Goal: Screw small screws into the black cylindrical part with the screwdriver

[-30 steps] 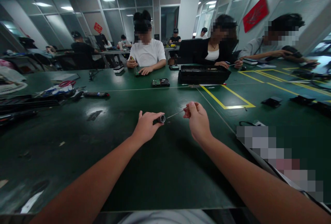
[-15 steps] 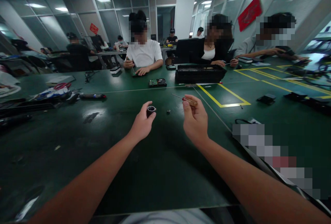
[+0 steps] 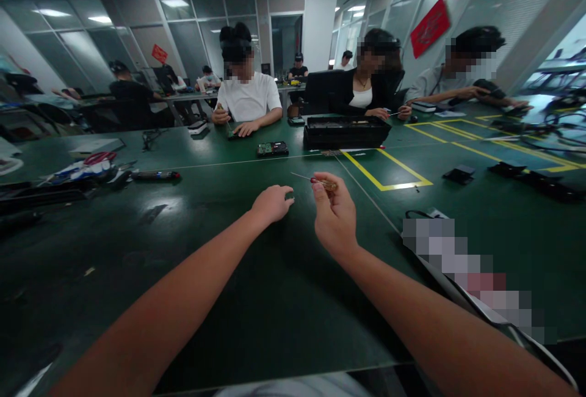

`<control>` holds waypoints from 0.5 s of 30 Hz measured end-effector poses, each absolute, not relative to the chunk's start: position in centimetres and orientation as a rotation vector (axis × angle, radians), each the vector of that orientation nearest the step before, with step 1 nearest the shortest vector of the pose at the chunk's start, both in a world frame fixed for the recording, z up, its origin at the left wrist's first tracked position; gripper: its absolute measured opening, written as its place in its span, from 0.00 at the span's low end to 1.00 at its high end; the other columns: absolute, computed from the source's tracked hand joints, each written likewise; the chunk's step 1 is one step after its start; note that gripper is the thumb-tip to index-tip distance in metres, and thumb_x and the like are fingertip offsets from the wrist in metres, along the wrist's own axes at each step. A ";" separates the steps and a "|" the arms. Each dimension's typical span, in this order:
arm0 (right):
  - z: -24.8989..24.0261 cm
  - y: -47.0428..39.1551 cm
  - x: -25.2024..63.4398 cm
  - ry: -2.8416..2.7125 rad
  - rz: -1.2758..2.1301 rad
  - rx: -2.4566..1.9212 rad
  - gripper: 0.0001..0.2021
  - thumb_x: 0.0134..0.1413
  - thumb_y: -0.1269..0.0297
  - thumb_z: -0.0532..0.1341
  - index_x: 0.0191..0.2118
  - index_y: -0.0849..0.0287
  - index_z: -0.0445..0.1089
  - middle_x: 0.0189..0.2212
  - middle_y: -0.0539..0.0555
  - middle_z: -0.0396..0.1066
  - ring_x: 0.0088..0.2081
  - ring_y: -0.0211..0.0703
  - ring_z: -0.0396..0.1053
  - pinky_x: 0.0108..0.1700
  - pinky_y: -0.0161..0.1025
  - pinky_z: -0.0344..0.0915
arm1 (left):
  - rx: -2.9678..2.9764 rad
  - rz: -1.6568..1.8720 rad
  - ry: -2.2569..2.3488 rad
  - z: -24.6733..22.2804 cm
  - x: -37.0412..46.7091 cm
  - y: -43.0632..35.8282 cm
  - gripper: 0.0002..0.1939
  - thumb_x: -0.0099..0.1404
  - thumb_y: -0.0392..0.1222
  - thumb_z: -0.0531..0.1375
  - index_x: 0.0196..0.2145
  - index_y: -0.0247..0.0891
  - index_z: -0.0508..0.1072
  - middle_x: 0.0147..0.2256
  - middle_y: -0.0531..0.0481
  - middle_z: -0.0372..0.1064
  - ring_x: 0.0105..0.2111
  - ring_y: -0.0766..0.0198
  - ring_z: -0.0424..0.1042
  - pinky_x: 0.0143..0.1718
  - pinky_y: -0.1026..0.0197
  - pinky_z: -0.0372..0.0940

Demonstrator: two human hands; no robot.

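My left hand (image 3: 273,203) is low over the green table, palm down, with thumb and forefinger closed around a small metal part (image 3: 290,197). The black cylinder seen earlier is out of sight; whether it is under the palm cannot be made out. To the right, my right hand (image 3: 336,217) holds a screwdriver (image 3: 324,185) with an amber and red handle, its thin shaft pointing left above the table.
Farther back on the table (image 3: 256,324) lie a circuit-board device (image 3: 272,149) and a long black case (image 3: 347,132). Tools and cables (image 3: 91,168) are at left, a bag-like item (image 3: 467,269) at right. People (image 3: 249,98) sit across the table.
My left hand has turned palm down and moved right to the small metal part; the black cylinder is no longer visible. The camera view has shifted slightly. My right hand still holds the screwdriver.
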State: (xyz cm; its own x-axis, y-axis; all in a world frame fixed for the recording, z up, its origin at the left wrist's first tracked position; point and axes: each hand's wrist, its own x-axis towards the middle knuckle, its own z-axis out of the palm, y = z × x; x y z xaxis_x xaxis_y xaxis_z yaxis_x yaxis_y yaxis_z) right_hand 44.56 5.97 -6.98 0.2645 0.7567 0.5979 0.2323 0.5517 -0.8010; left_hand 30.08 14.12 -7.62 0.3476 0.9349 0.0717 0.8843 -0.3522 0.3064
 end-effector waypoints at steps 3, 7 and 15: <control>-7.0 5.9 44.6 -1.296 0.457 -0.963 0.11 0.66 0.57 0.57 0.49 0.51 0.70 0.43 0.55 0.75 0.44 0.48 0.72 0.48 0.47 0.67 | 2.387 0.257 1.647 -8.1 30.9 15.0 0.15 0.67 0.43 0.60 0.49 0.37 0.79 0.49 0.37 0.75 0.49 0.45 0.73 0.51 0.49 0.67; -7.0 5.9 44.6 -1.299 0.472 -0.955 0.10 0.66 0.57 0.57 0.49 0.51 0.70 0.42 0.54 0.74 0.43 0.47 0.72 0.48 0.47 0.67 | 2.349 0.260 1.652 -7.9 30.7 15.5 0.11 0.65 0.39 0.60 0.42 0.39 0.81 0.44 0.40 0.77 0.47 0.49 0.74 0.51 0.53 0.67; -6.9 5.7 44.6 -1.302 0.533 -0.958 0.10 0.67 0.57 0.57 0.48 0.52 0.71 0.41 0.53 0.74 0.41 0.45 0.71 0.46 0.46 0.66 | 1.837 0.544 1.681 -6.0 22.0 14.6 0.16 0.66 0.41 0.57 0.48 0.34 0.76 0.37 0.42 0.77 0.26 0.64 0.73 0.23 0.66 0.61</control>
State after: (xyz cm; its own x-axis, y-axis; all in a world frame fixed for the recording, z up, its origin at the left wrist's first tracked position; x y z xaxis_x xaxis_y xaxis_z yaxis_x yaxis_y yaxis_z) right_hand 44.56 5.75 -6.94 0.2273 0.7971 0.5594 0.1767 0.5311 -0.8287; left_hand 21.96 14.61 -6.04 0.1213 0.9888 -0.0874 0.7503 -0.0337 0.6602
